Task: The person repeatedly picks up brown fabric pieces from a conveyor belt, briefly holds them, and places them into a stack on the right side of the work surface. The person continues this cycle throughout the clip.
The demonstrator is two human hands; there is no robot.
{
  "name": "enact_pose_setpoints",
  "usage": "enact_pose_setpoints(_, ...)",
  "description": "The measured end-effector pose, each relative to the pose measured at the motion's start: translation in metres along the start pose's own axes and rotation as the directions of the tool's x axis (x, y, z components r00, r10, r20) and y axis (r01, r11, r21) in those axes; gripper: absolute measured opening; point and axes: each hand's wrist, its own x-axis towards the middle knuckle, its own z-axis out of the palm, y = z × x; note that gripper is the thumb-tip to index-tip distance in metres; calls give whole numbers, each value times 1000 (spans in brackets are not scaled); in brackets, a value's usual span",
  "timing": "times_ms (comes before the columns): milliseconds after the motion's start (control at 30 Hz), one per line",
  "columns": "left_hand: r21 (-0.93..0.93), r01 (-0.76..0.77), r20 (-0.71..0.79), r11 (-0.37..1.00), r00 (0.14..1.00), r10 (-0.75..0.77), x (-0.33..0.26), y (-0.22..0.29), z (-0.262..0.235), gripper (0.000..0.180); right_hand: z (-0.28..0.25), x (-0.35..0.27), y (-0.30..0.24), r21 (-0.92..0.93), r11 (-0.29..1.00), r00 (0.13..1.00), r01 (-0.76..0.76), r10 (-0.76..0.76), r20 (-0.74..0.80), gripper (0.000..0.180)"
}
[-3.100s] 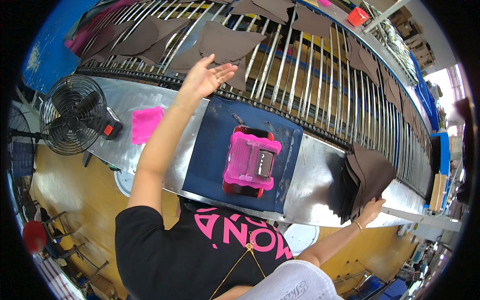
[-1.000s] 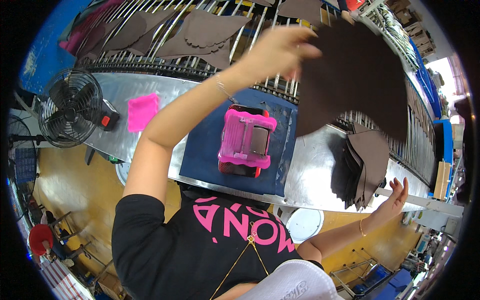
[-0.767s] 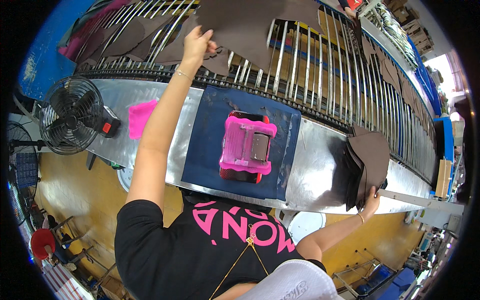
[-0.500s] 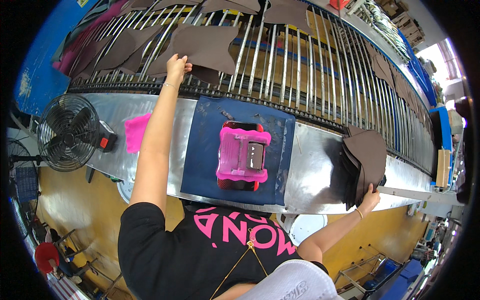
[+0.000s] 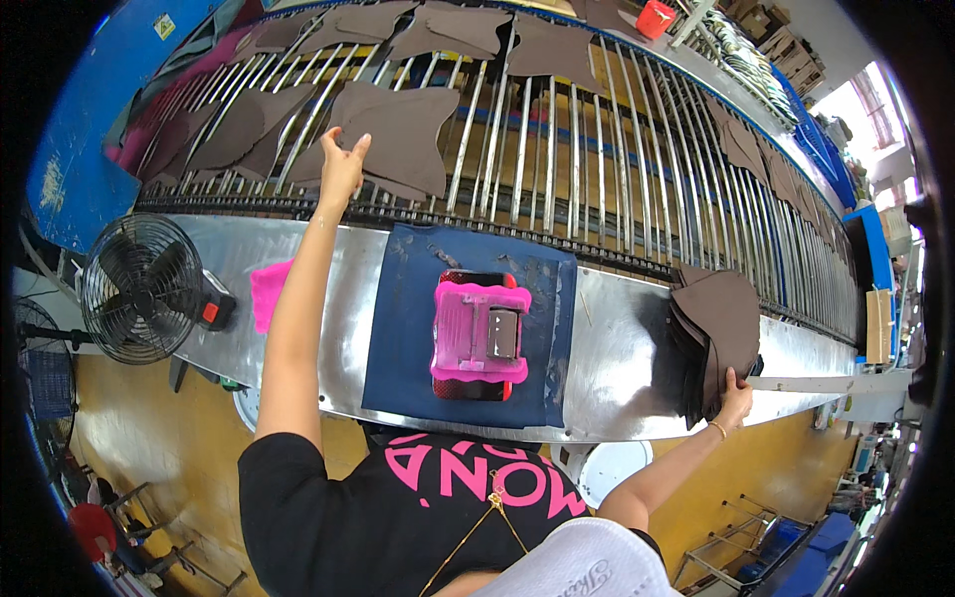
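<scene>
My left hand (image 5: pixel 343 169) is open, thumb and forefinger spread apart, at the near edge of a flat brown cut piece (image 5: pixel 398 129). That piece lies on the metal rollers, partly over another brown piece. Far to the right, my right hand (image 5: pixel 734 400) pinches the near edge of a stack of similar brown pieces (image 5: pixel 724 308) at the table's right part. Between my arms a pink-framed device (image 5: pixel 463 333) with a dark window rests on a red and black base, upon a dark blue sheet (image 5: pixel 408 378).
A roller conveyor (image 5: pixel 557 149) runs along the table's far side, with more brown pieces (image 5: pixel 234 129) at its left. A black fan (image 5: pixel 144 289) stands at the left, near a pink cloth (image 5: pixel 269 294). The metal table (image 5: pixel 622 348) has a white bar (image 5: pixel 831 383) at its right.
My left hand has let go of the brown piece, its fingers now spread, and the piece lies flatter on the rollers. My right hand stays at the stack. The view has shifted slightly.
</scene>
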Motion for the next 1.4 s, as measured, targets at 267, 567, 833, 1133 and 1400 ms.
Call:
enact_pose_setpoints(267, -69, -155, 201, 985, 965, 166, -46, 54, -6, 63, -2, 19, 31, -71, 964, 959, 255, -261, -107, 32)
enact_pose_setpoints(567, -114, -182, 329, 977, 921, 210, -74, 73, 7, 60, -7, -43, -16, -211, 949, 935, 236, -280, -216, 51)
enact_pose_setpoints(833, -96, -173, 359, 980, 912, 196, -82, 70, 2, 59, 21, 12, 12, 25, 985, 982, 171, -168, -88, 82)
enact_pose_setpoints(1133, -101, -148, 432, 984, 884, 178, -102, 91, -9, 45, -91, -86, -60, 497, 776, 905, 388, -423, -46, 33)
enact_pose_setpoints(1400, -417, -355, 516, 837, 665, 540, -153, 124, 11, 59, -99, -214, -150, 981, -62, 653, 184, -738, -170, 21)
